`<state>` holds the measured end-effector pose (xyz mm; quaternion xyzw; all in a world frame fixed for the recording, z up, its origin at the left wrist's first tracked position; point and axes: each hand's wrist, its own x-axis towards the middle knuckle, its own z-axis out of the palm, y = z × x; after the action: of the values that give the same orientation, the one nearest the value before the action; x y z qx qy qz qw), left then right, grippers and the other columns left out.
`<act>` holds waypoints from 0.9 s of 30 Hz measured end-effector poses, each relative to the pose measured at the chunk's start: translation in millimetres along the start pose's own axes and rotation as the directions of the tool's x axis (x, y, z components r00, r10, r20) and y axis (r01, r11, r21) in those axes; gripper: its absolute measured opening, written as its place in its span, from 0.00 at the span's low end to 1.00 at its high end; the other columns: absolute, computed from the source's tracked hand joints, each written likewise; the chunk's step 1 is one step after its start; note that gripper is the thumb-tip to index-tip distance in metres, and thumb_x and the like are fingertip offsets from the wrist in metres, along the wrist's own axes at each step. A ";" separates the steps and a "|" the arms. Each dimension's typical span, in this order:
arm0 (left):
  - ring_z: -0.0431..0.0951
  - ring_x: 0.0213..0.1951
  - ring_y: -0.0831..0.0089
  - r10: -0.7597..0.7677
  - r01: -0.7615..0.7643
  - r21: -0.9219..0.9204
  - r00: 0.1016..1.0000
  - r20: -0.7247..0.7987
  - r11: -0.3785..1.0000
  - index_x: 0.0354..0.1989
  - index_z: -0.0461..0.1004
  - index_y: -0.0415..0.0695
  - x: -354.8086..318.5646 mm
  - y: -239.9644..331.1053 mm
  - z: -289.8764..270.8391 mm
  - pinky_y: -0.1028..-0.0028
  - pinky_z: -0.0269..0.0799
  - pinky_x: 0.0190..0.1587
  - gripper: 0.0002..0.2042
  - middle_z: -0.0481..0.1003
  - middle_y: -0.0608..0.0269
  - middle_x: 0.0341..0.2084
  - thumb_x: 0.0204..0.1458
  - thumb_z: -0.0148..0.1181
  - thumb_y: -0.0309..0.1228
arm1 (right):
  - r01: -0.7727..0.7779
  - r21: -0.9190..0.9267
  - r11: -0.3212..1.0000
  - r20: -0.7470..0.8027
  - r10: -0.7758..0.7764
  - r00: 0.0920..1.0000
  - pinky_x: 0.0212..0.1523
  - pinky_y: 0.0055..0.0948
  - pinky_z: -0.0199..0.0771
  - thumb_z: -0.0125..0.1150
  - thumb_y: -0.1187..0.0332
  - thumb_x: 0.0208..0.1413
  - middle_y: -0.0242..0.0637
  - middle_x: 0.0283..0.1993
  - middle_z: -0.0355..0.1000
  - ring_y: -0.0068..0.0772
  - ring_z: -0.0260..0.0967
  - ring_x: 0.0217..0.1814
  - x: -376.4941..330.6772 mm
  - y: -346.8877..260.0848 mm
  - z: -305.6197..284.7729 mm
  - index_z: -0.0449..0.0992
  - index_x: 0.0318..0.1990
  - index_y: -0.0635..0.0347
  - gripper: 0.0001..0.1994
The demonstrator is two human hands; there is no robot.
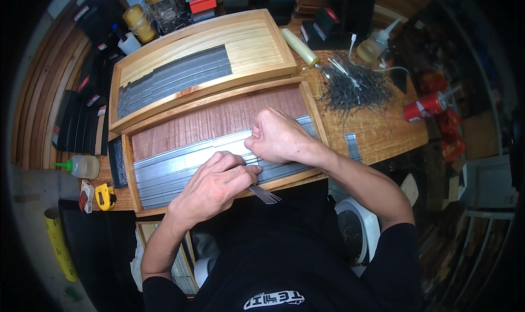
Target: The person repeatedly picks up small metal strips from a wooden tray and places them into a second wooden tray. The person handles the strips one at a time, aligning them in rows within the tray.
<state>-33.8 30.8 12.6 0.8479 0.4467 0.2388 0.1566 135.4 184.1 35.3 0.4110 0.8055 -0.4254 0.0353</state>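
Left hand [210,186] — is resting low over the front of the near wooden tray [317,109], its fingers bent and holding a small fan of thin strips [264,194] that is jutting out past the tray's front edge. Right hand [281,137] — is resting just beside it over the tray, its fingers folded into a fist; whether they are pinching anything cannot be told. Long silver strips [169,167], in rows side by side, are covering the front part of the near tray, brown wood showing behind them. A second wooden tray [280,38] is standing right behind, with grey strips [186,74] lying in stepped rows. On the worktop [394,127], right side: a heap of thin dark scraps [355,88] is lying near a squeeze bottle [377,45], a red can [424,108] and short strip pieces [351,146]. Left side: a yellow tape measure [105,197] is sitting near a green-tipped bottle [85,167].
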 end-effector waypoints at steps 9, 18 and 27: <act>0.75 0.48 0.66 -0.050 0.050 -0.006 0.998 0.042 0.999 0.47 0.81 0.46 -0.6 1.2 -0.8 0.65 0.71 0.53 0.12 0.83 0.70 0.48 0.54 0.71 0.26 | -0.029 0.006 1.000 0.059 0.029 0.998 0.36 0.45 0.80 0.67 0.68 0.56 0.55 0.24 0.77 0.46 0.82 0.29 0.6 -2.2 -1.2 0.80 0.24 0.69 0.13; 0.75 0.48 0.66 -0.056 0.057 -0.016 0.998 0.041 0.998 0.48 0.83 0.46 -1.0 0.3 0.0 0.64 0.70 0.53 0.12 0.82 0.69 0.44 0.56 0.72 0.30 | 0.121 -0.052 0.991 -0.069 -0.124 0.990 0.39 0.44 0.82 0.76 0.67 0.58 0.52 0.28 0.81 0.45 0.84 0.33 -10.2 10.2 -5.3 0.84 0.28 0.66 0.12; 0.74 0.45 0.69 -0.003 0.006 -0.085 1.000 0.030 0.996 0.52 0.85 0.48 -0.9 -7.2 2.0 0.66 0.66 0.48 0.15 0.80 0.70 0.37 0.56 0.73 0.29 | 0.241 0.029 0.970 0.209 -0.241 0.948 0.39 0.41 0.81 0.66 0.72 0.62 0.48 0.29 0.82 0.43 0.82 0.32 -14.7 9.5 -10.7 0.85 0.39 0.68 0.07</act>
<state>-38.0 34.0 7.2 0.8428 0.4358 0.2447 0.1996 154.8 185.4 41.8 0.2621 0.8407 -0.4690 0.0678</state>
